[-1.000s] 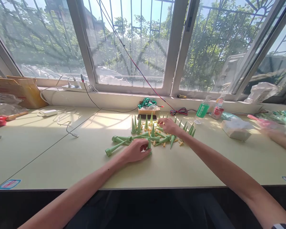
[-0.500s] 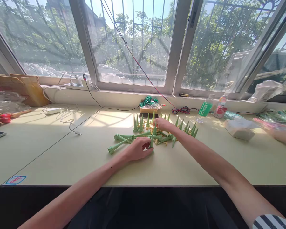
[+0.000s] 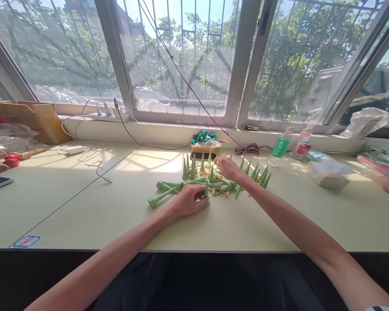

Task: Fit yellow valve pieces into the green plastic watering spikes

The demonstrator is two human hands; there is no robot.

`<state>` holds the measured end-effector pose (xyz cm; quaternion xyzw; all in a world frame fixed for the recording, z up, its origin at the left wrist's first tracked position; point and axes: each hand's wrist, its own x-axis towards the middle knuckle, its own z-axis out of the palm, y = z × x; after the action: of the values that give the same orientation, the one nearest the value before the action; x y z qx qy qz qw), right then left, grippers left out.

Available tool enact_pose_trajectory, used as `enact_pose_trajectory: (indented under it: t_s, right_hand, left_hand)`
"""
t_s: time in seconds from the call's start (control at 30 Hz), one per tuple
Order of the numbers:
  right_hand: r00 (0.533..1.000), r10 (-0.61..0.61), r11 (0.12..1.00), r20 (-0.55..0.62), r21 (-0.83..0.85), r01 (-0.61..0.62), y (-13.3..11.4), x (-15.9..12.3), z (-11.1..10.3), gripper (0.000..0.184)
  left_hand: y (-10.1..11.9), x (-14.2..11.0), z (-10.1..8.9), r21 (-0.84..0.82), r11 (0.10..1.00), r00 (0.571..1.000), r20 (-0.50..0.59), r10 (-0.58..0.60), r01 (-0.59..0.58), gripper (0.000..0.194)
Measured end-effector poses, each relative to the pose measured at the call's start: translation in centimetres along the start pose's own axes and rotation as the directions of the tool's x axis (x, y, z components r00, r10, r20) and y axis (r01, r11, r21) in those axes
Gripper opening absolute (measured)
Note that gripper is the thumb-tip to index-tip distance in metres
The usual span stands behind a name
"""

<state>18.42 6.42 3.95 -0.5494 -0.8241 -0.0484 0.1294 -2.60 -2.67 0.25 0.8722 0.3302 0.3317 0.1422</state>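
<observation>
My left hand (image 3: 189, 200) rests on the table with thumb and fingers closed around an upright green plastic spike (image 3: 206, 190), which looks like a plant watering spike. Farther back, my right hand (image 3: 228, 167) hovers among more spikes, its fingers pinched together; whatever they hold is hidden or too small to name. Several green cones (image 3: 185, 169) stand point-up behind and to the left of it, others to its right. Long green pieces with ribbed round ends (image 3: 162, 197) lie left of my left hand. Small yellow parts (image 3: 213, 191) are scattered between the spikes.
Behind the spikes sit a small box (image 3: 202, 149) with green material and a dark phone (image 3: 199, 156). To the right are a green-labelled bottle (image 3: 280, 148), a second bottle (image 3: 302, 147) and a pack of tissues (image 3: 327, 175). A white cable (image 3: 99, 170) lies on the left.
My right hand has shifted slightly right, away from the standing spikes, fingers still pinched. My left hand stays on its spike. The view has tilted a little.
</observation>
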Motion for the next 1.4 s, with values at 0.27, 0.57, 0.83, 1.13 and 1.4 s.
enact_pose_trajectory:
  t_s: [0.27,0.57,0.83,1.13,1.4]
  right_hand:
    - [0.793,-0.011,0.924,-0.609,0.298,0.241,-2.2,-7.3,0.6,0.022]
    - [0.829,-0.042,0.741,-0.558,0.539,0.401,-4.4,-8.6,2.8,0.016]
    - [0.879,-0.05,0.716,-0.474,0.597,0.362,-4.7,-8.8,2.8,0.018]
    - [0.923,-0.061,0.725,-0.38,0.619,0.303,-4.1,-8.5,2.8,0.018]
    - [0.94,-0.052,0.704,-0.337,0.655,0.273,-3.7,-8.6,3.3,0.018]
  left_hand:
    - [-0.3,0.2,0.0,-0.139,0.983,0.992,0.003,-0.123,0.122,0.019]
    - [-0.8,0.7,-0.3,-0.39,0.892,0.96,-0.06,-0.272,0.229,0.034]
    - [-0.9,0.7,-0.4,-0.392,0.894,0.955,-0.104,-0.277,0.217,0.037]
    - [-0.6,0.7,-0.4,-0.306,0.94,0.974,-0.118,-0.196,0.152,0.034]
    - [-1.1,0.6,-0.2,-0.197,0.973,0.986,-0.093,-0.138,0.118,0.028]
